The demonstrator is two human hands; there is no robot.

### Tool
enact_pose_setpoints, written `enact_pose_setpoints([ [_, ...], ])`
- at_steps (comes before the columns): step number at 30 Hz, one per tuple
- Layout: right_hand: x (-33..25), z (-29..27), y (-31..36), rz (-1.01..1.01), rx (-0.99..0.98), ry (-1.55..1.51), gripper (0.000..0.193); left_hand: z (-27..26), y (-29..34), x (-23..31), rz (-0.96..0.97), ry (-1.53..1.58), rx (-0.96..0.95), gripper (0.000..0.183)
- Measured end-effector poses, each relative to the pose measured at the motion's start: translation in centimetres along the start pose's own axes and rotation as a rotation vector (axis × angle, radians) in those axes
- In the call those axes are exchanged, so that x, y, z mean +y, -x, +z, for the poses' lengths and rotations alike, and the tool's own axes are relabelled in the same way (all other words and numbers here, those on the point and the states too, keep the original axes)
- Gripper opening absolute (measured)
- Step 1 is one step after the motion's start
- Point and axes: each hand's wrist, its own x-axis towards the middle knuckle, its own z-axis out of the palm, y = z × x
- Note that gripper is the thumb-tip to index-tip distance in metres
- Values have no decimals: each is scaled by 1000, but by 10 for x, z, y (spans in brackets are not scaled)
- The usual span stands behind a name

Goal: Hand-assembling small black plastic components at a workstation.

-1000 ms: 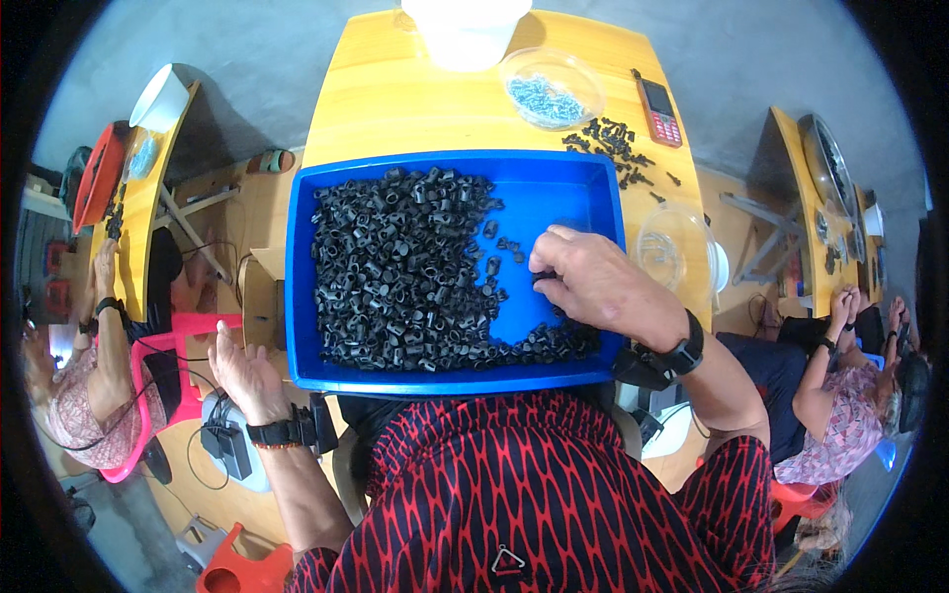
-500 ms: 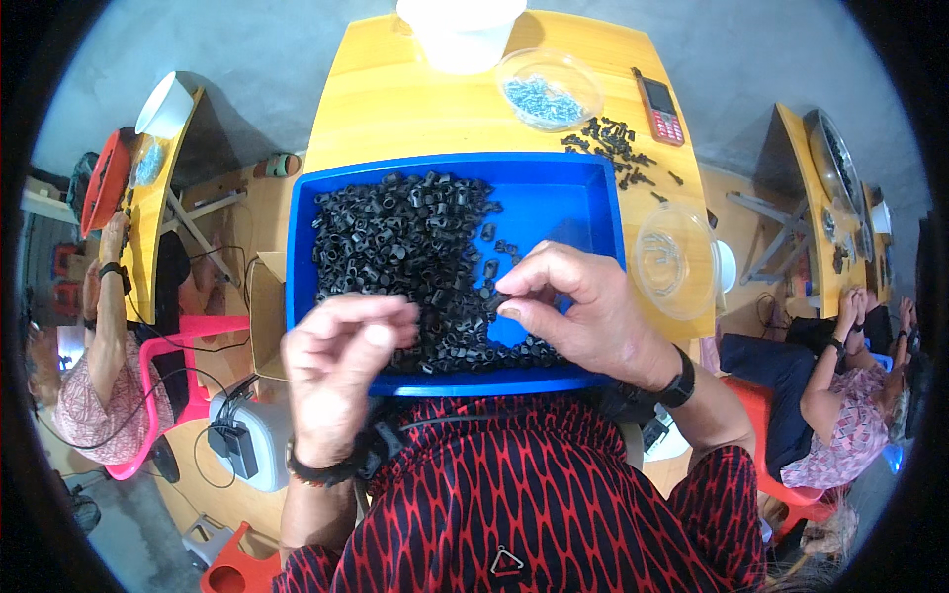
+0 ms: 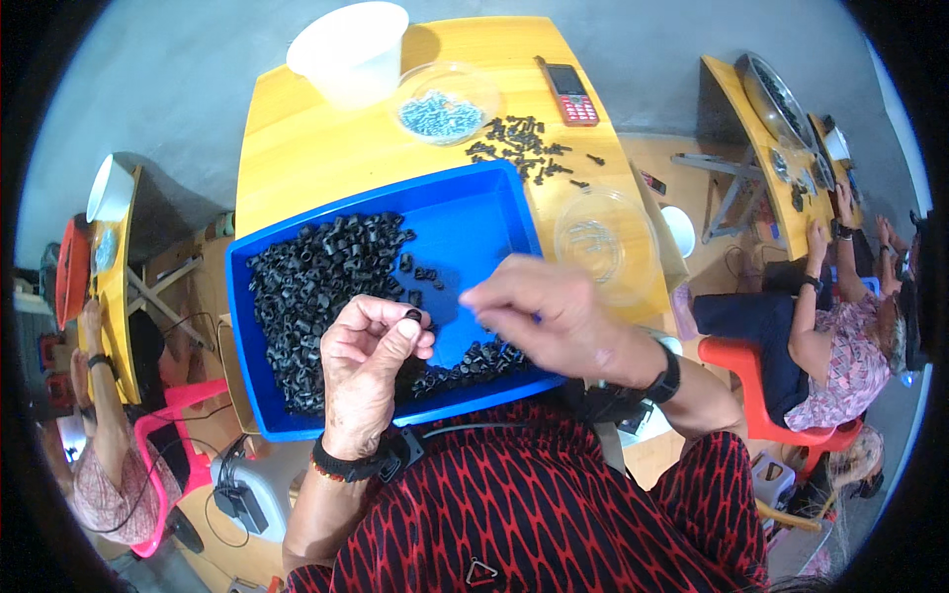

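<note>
My left hand is closed, pinching a small black plastic cap between thumb and forefinger over the front of a blue tray. To its right hovers my right hand, its fingers pointing left toward the cap. Motion smears those fingertips, so whether they hold anything is unclear. A heap of black plastic caps covers the tray's left side, and more lie along its front edge under my hands. A few loose caps rest near the middle.
Behind the tray are a white bucket, a clear bowl of bluish screws, scattered black plastic pieces and a red phone. A clear container sits at the table's right. People work at tables on both sides.
My view has turned, so the table and tray appear further left. My left hand now shows the cap pinched in its fingers. The right hand has drawn back from the caps and is blurred.
</note>
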Motion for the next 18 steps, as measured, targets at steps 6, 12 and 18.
enact_pose_setpoints([
  [6, 27, -86, 7, 337, 268, 308, 9, 3, -10, -2, -68, 108, -33, 11],
  [12, 46, -99, 22, 231, -124, 807, 11, -1, -11, -1, -92, 129, -41, 12],
  [18, 66, -89, 23, 248, -310, 950, 12, -2, -14, -3, -116, 117, -20, 11],
])
